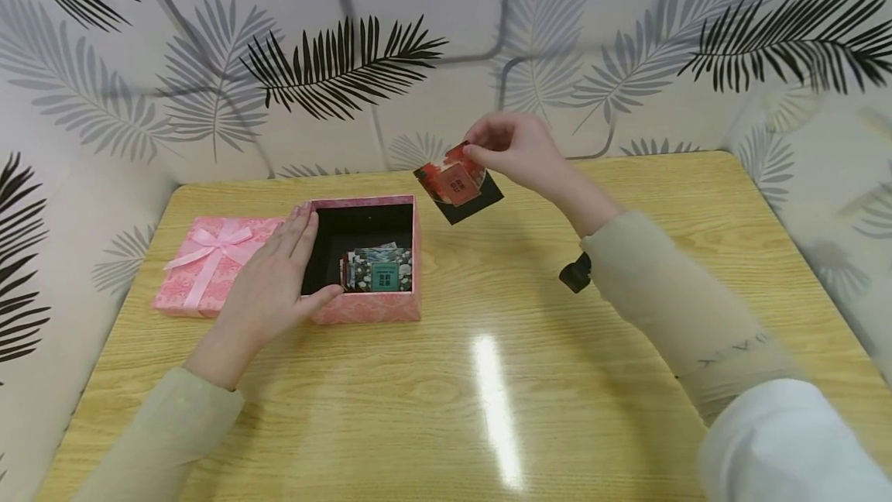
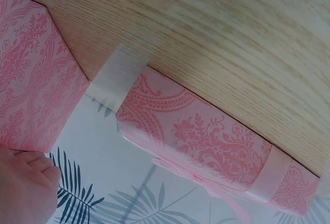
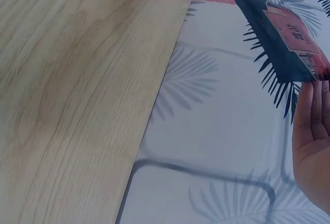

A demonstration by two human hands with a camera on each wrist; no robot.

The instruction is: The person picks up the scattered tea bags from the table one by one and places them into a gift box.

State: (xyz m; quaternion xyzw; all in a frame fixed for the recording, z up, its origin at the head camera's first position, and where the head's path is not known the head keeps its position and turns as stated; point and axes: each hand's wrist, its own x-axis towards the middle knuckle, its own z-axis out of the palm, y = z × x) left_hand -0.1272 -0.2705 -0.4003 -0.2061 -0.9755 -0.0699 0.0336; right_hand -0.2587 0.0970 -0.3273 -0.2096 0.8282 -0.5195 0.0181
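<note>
My right hand [image 1: 519, 149] pinches a flat, square red and black card [image 1: 458, 183] by its upper corner, raised over the back of the table, tilted. In the right wrist view, the card [image 3: 289, 33] shows a red printed label on a dark ground. My left hand [image 1: 275, 277] rests with extended fingers along the left wall of an uncovered pink gift box [image 1: 376, 308], thumb at the front rim. Inside the box's black interior lie several printed cards [image 1: 385, 273], a green-labelled one on top. In the left wrist view, the fingers [image 2: 31, 164] touch the patterned box wall.
The pink box lid [image 1: 209, 262] with a ribbon bow lies to the left of the box, partly behind my left hand. A small black object [image 1: 575, 273] sits by my right sleeve. Behind the wooden table [image 1: 390, 409] stands a leaf-patterned wall covering [image 1: 446, 45].
</note>
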